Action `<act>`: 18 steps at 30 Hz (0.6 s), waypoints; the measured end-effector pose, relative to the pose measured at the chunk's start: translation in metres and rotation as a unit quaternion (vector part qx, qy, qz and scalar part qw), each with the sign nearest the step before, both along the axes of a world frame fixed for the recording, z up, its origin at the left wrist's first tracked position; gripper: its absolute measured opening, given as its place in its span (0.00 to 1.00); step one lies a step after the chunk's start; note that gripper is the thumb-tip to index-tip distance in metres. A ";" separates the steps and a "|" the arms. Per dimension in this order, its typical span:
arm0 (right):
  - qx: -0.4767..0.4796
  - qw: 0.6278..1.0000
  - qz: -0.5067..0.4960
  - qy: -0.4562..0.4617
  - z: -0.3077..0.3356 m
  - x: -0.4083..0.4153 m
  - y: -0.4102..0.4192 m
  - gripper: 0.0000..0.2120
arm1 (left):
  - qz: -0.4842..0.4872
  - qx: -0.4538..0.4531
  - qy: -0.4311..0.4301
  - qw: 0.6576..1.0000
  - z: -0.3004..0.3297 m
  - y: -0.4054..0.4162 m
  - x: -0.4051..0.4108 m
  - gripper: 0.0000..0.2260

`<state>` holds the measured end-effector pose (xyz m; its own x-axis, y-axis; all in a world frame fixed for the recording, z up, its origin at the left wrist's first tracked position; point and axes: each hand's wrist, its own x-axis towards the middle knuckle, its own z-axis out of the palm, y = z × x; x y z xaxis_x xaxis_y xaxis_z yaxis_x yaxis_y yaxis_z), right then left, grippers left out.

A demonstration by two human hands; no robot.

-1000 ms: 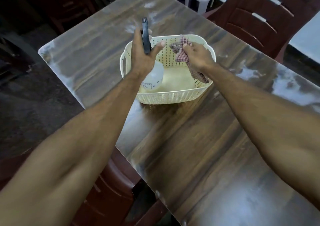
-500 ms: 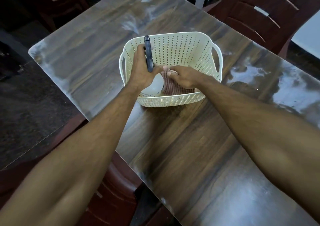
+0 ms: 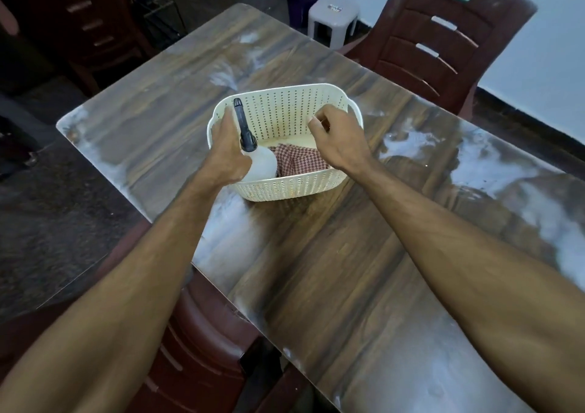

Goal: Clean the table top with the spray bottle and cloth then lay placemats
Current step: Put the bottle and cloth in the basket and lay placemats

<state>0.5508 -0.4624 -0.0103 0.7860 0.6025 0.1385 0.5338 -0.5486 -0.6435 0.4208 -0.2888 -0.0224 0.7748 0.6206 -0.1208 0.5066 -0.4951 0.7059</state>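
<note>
Inside basket on table: cloth lies released; left hand grips spray bottle, right hand loosely curled, empty — placemats unseen, not laid

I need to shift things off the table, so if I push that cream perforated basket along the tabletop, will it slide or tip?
The basket will probably slide: it looks like thin perforated plastic on a glossy table. It seems lightly loaded, holding only the spray bottle and checked cloth. The upright bottle, gripped by the left hand, might topple once released.
</note>
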 end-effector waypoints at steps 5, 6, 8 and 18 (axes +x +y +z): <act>0.030 0.998 -0.040 -0.030 0.019 -0.022 -0.048 0.12 | 0.041 0.096 -0.171 0.980 0.035 -0.079 -0.014 0.25; 0.032 0.998 -0.047 -0.030 0.022 -0.026 -0.060 0.10 | 0.030 0.095 -0.189 0.977 0.042 -0.099 -0.015 0.24; 0.023 0.997 -0.062 -0.031 0.025 -0.032 -0.091 0.10 | -0.017 0.093 -0.191 0.977 0.047 -0.138 -0.014 0.21; -0.036 0.982 -0.180 -0.034 0.016 -0.061 -0.320 0.10 | -0.239 0.132 -0.120 0.954 0.041 -0.332 -0.005 0.19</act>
<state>0.4900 -0.7821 0.0053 0.9405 0.2969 0.1653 0.3370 -0.7531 -0.5651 0.4156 -0.6205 0.0190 0.9629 0.1726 0.2074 0.0170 -0.8060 0.5917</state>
